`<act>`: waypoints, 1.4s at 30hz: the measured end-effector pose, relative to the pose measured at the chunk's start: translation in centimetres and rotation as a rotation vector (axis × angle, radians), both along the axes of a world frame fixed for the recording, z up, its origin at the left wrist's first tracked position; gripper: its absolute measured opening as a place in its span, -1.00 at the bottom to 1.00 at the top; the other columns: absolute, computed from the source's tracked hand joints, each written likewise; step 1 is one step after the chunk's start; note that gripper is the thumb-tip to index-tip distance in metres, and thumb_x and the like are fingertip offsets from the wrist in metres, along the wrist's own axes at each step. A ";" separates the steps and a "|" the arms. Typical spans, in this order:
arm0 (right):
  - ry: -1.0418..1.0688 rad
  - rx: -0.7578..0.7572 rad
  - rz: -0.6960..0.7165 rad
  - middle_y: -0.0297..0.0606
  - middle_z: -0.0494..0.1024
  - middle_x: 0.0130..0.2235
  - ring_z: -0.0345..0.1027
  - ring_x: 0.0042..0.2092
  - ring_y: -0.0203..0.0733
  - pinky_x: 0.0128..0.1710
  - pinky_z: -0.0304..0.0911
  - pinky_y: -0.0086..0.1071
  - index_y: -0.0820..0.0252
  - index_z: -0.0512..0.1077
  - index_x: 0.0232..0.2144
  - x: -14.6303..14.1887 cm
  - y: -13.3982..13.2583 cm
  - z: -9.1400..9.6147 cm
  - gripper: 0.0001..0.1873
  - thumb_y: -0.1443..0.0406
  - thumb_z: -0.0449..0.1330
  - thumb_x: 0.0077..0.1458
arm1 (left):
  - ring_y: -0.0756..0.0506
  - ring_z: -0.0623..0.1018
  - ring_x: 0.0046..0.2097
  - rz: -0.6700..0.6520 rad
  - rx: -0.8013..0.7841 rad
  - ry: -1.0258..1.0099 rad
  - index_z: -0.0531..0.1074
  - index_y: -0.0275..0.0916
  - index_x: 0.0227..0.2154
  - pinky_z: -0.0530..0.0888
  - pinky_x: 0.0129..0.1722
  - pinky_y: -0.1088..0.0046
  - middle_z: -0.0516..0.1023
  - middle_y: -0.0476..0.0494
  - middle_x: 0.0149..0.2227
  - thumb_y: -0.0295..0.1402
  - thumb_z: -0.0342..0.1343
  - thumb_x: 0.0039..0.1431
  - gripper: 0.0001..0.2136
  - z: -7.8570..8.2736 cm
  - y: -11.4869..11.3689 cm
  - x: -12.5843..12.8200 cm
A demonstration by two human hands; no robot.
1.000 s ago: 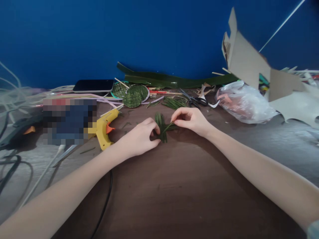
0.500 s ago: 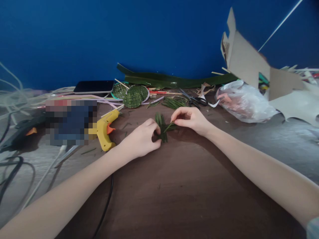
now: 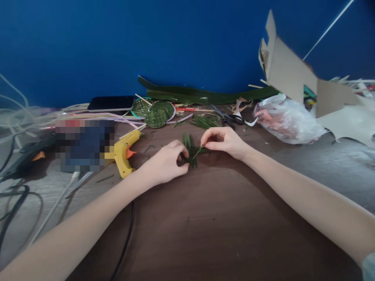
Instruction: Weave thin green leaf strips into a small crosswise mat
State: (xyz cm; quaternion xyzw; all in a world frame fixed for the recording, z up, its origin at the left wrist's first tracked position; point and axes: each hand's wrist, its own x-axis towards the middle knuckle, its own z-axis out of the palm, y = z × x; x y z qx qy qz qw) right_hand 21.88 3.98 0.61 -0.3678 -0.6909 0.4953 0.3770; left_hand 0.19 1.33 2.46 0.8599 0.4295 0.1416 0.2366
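A small woven bundle of green leaf strips [image 3: 191,150] lies on the brown table in front of me. My left hand [image 3: 170,162] is at its left side, thumb and fingers curled in a pinch on its edge. On the right, my right hand [image 3: 219,141] pinches one thin leaf strip [image 3: 198,151] between thumb and forefinger; the strip slants down across the woven piece. Just behind my hands is a pile of cut leaf strips [image 3: 205,121]. Round woven leaf discs [image 3: 158,114] rest farther back.
A yellow glue gun [image 3: 124,154] lies left of my left hand, with cables beyond it. Black-handled scissors [image 3: 230,118], a plastic bag [image 3: 288,121] and a cardboard piece [image 3: 293,70] are at the back right. A long green leaf [image 3: 205,95] lies along the wall, near a phone [image 3: 111,103].
Both hands stay almost in place. The strip in my right hand has shifted very slightly over the woven piece, and the whole view has moved a little.
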 end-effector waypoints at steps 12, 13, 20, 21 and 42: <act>0.000 -0.006 0.007 -0.33 0.53 -0.45 0.33 -0.42 -0.34 -0.39 0.23 -0.41 0.21 0.45 -0.48 0.0 0.1 -0.1 -0.93 0.34 0.24 -0.15 | -0.02 0.42 -0.34 0.002 0.015 0.030 0.34 -0.25 -0.42 0.43 -0.24 0.42 0.36 -0.06 -0.31 -0.44 0.08 -0.07 -0.90 -0.1 0.0 0.1; 0.002 -0.006 0.008 -0.33 0.53 -0.44 0.33 -0.41 -0.33 -0.38 0.23 -0.41 0.20 0.45 -0.48 0.0 0.1 -0.1 -0.93 0.34 0.24 -0.15 | -0.02 0.42 -0.34 0.002 0.016 0.030 0.34 -0.26 -0.42 0.43 -0.24 0.42 0.36 -0.06 -0.31 -0.44 0.08 -0.07 -0.90 -0.1 0.0 0.1; -0.046 0.038 0.066 -0.34 0.51 -0.43 0.32 -0.40 -0.33 -0.36 0.21 -0.40 0.20 0.46 -0.49 0.1 0.1 -0.2 -0.95 0.35 0.21 -0.12 | 0.00 0.43 -0.37 0.008 0.009 0.011 0.37 -0.27 -0.43 0.43 -0.26 0.43 0.38 -0.07 -0.32 -0.45 0.09 -0.08 -0.90 0.1 0.1 0.1; -0.068 0.054 0.072 -0.34 0.51 -0.43 0.31 -0.40 -0.32 -0.36 0.20 -0.40 0.20 0.46 -0.49 0.2 0.1 -0.2 -0.96 0.35 0.21 -0.12 | 0.00 0.43 -0.37 0.009 0.005 0.007 0.38 -0.27 -0.43 0.43 -0.27 0.42 0.38 -0.07 -0.31 -0.44 0.09 -0.08 -0.90 0.1 0.1 0.0; -0.192 0.392 0.084 -0.29 0.52 -0.40 0.32 -0.28 -0.24 -0.20 0.22 -0.27 0.15 0.50 -0.47 -0.9 -1.3 -0.2 -0.93 0.40 0.22 -0.03 | 0.03 0.44 -0.40 -0.008 -0.014 -0.026 0.43 -0.28 -0.44 0.40 -0.33 0.50 0.41 -0.03 -0.38 -0.45 0.08 -0.09 -0.90 0.1 0.6 -0.4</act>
